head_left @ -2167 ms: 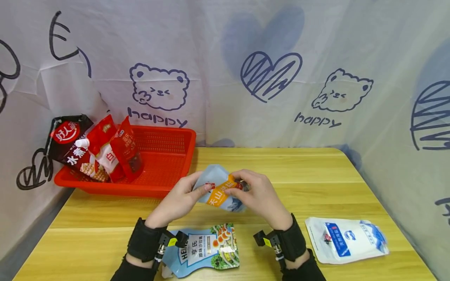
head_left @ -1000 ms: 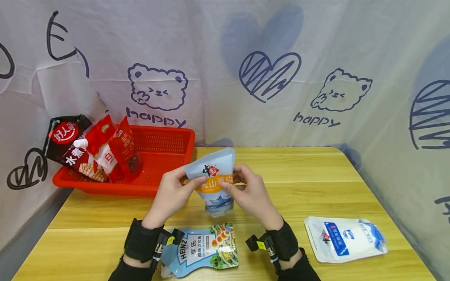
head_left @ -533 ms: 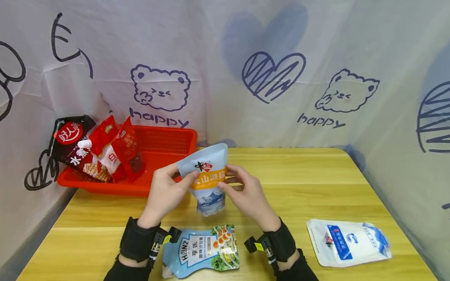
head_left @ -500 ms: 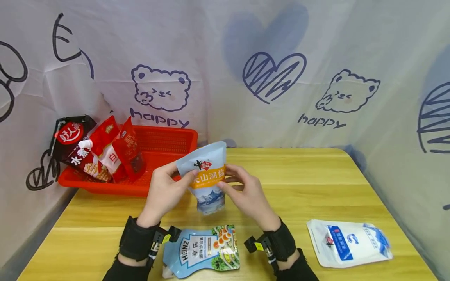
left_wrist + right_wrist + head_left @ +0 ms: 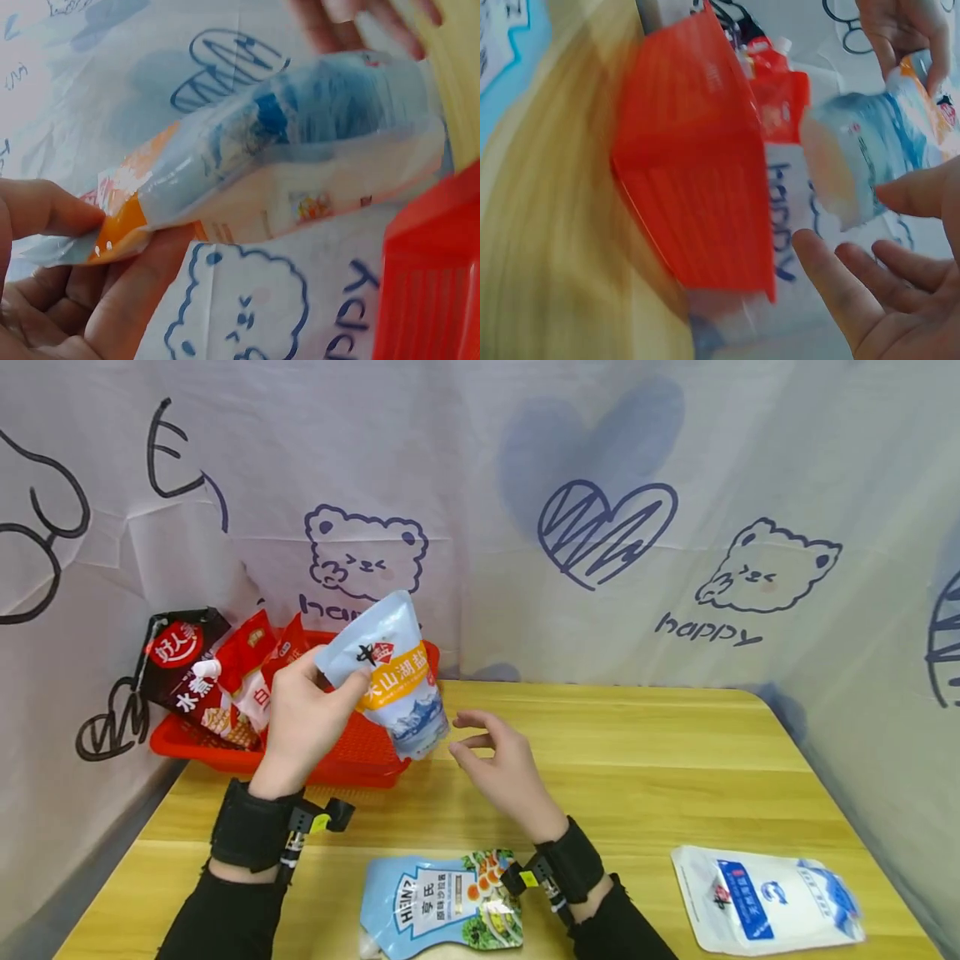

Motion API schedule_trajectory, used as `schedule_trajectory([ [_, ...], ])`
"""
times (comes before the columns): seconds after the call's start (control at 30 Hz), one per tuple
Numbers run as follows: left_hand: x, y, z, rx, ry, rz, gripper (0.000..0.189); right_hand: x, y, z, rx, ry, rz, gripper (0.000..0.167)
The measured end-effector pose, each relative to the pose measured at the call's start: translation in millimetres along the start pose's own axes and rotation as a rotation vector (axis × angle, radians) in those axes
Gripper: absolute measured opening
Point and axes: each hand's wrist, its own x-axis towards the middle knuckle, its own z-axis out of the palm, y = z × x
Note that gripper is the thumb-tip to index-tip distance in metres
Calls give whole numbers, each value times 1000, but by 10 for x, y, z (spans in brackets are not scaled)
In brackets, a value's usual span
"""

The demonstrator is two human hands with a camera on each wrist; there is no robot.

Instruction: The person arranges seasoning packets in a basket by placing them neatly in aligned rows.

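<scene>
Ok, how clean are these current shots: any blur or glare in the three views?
Head: mostly crisp, the large print on the held pouch readable; left wrist: that pouch's printing smeared, with small bright glints on its orange band; right wrist: soft overall, the table and red basket looking streaked.

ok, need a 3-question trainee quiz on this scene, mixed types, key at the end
1. Multiple choice: which hand grips the light-blue pouch with the orange band?
A) left
B) right
C) both

2. Fill in the blank: the Heinz pouch lies flat on the ____.

3. True or false: in the head view, the red basket is to the left of the white pouch.

Key:
1. A. The left hand pinches it; the right hand grips nothing.
2. table.
3. True.
</scene>
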Motion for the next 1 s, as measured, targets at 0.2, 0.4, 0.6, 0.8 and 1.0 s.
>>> schedule_trajectory([
  [0.2,259,-53,-156,121,34,-48,20,126,12,237,57,-25,118,49],
  [0.4,485,-205,-175,220,-3,-93,18,244,48,402,134,-8,204,60],
  [0.6,618,-393,-109,309,-41,-141,19,303,104,540,240,8,297,69],
  [0.8,670,-579,-57,396,-90,-224,18,316,123,661,305,31,360,69],
  [1.0,714,-772,-42,454,-140,-295,20,343,139,738,361,33,353,68],
])
